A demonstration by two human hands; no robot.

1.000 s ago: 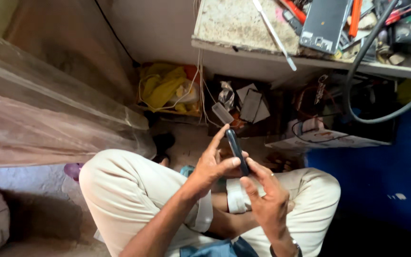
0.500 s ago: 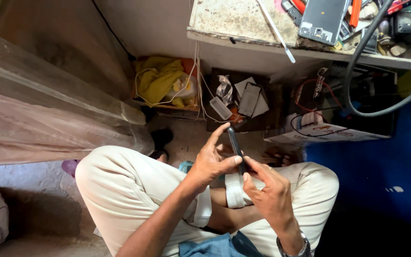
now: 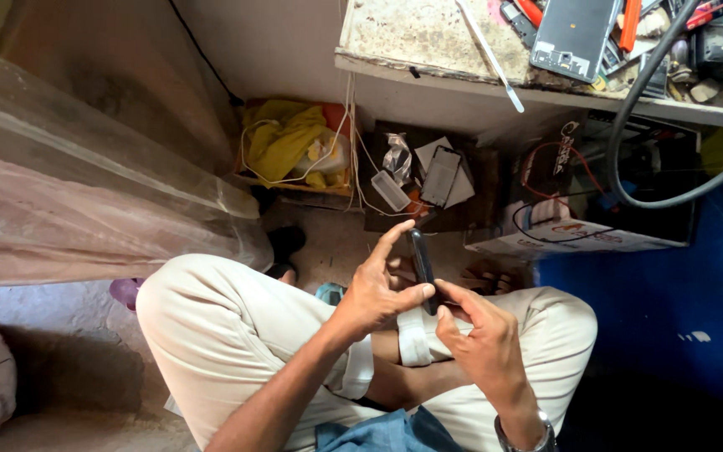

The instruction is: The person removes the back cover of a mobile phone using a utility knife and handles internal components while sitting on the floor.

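Head view. A slim black phone (image 3: 422, 269), flat and hard-edged with a dull sheen, stands nearly edge-on to the camera, so its face cannot be read. Its long axis runs almost upright in the picture, the top end tilted slightly left and pointing toward the shelf, the bottom end down toward the lap. It is held over the crossed legs, clear of the floor, between both hands.

The left hand (image 3: 376, 290) grasps the phone from the left: the thumb presses its lower part and the forefinger stretches up along its upper end. The right hand (image 3: 480, 337) closes on the lower end from the right and below, fingertips touching the phone just under the left thumb. A metal watch (image 3: 522, 437) sits on the right wrist.

The legs wear smooth beige trousers (image 3: 228, 335), creased at the knees; a white strap (image 3: 414, 335) lies under the hands.

Above, a chipped, stained worktop (image 3: 412, 38) carries near its right front edge a thin white rod (image 3: 489, 57) overhanging the edge, a bare grey phone frame (image 3: 574, 38) and red-handled tools (image 3: 629, 21). A thick black hose (image 3: 629, 159) loops down from its right side. Beneath the front edge, a box holds crumpled yellow cloth (image 3: 282, 138), and a dark box (image 3: 424, 180) holds small phone parts. Cloudy plastic sheet (image 3: 85, 201) drapes at the left.
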